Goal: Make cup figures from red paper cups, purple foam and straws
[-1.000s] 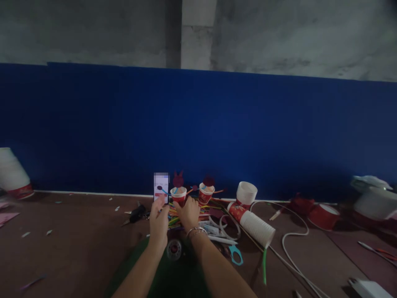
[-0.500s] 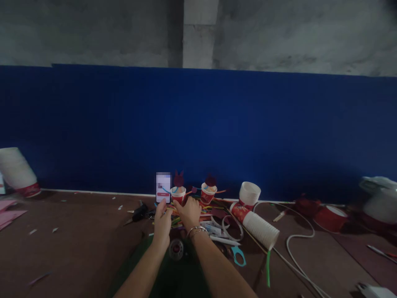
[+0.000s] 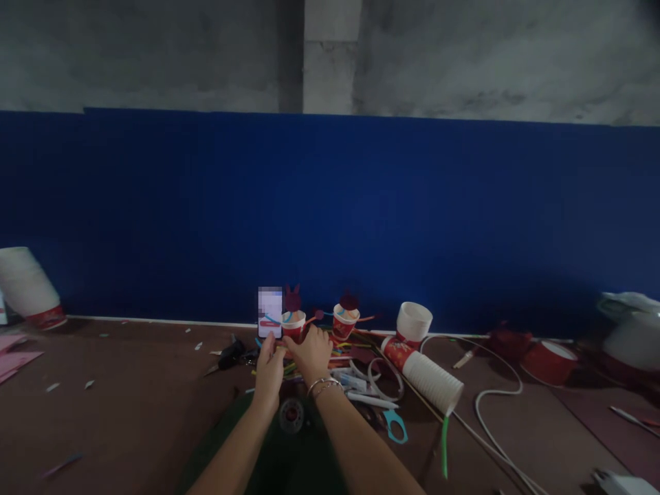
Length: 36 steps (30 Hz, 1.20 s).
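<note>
Both my hands reach to the far side of the table, in front of a red-and-white paper cup (image 3: 293, 326) topped with a dark red rabbit-eared cutout and coloured strips as arms. My left hand (image 3: 269, 373) is below the cup's left side, thumb apart from the fingers. Closer to the cup, my right hand (image 3: 312, 356) overlaps its lower right edge, thumb and fingers spread; whether it touches is unclear. A second decorated paper cup (image 3: 345, 323) stands to the right. Behind my left fingertips a lit phone (image 3: 270, 316) leans upright.
Coloured sticks, pens (image 3: 372, 399) and a tape ring (image 3: 388, 380) lie around my hands. Black-handled scissors (image 3: 232, 355) are to the left. Stacked cups (image 3: 433, 382) lie to the right beside a white cable (image 3: 487, 399). A blue panel (image 3: 330, 206) rises behind the table.
The rabbit-eared cup has shifted very slightly left. My right thumb and fingers have spread a little around its front. The view has moved slightly.
</note>
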Each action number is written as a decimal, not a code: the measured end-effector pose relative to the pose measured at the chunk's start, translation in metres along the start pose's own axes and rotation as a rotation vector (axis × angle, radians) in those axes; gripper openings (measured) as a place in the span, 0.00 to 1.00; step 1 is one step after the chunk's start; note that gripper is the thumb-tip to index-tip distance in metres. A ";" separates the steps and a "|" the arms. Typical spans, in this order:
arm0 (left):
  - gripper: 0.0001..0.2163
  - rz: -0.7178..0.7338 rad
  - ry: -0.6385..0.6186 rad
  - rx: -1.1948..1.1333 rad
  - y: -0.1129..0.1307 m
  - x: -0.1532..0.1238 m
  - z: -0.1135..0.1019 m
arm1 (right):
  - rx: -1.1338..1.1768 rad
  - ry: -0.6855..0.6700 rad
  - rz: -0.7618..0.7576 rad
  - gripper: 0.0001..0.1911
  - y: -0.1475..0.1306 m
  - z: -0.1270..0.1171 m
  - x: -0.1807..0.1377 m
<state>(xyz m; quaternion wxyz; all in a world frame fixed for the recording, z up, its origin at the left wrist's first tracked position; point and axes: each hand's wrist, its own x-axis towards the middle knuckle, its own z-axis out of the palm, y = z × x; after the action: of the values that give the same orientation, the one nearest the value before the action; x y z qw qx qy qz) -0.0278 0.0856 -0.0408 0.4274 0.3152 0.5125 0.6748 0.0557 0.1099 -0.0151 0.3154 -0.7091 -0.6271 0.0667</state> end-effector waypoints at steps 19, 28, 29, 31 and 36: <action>0.21 0.193 -0.154 0.173 0.025 -0.045 0.025 | -0.504 -0.078 -0.144 0.14 0.163 -0.196 0.070; 0.19 0.165 -0.217 0.106 0.009 -0.049 0.027 | -0.673 -0.251 -0.252 0.11 0.153 -0.211 0.090; 0.19 0.163 -0.228 0.096 0.006 -0.048 0.026 | -0.678 -0.236 -0.255 0.11 0.153 -0.211 0.092; 0.19 0.159 -0.262 0.080 0.003 -0.047 0.024 | -0.680 -0.189 -0.261 0.12 0.152 -0.213 0.094; 0.19 0.186 -0.328 0.149 -0.001 -0.047 0.020 | -0.660 0.018 -0.265 0.14 0.141 -0.228 0.086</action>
<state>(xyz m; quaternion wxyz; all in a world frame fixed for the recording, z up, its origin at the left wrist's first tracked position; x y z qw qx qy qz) 0.0104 0.0520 -0.0352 0.4162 0.4975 0.4532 0.6115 0.3048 0.1048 0.1166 0.0807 -0.6859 -0.6985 -0.1875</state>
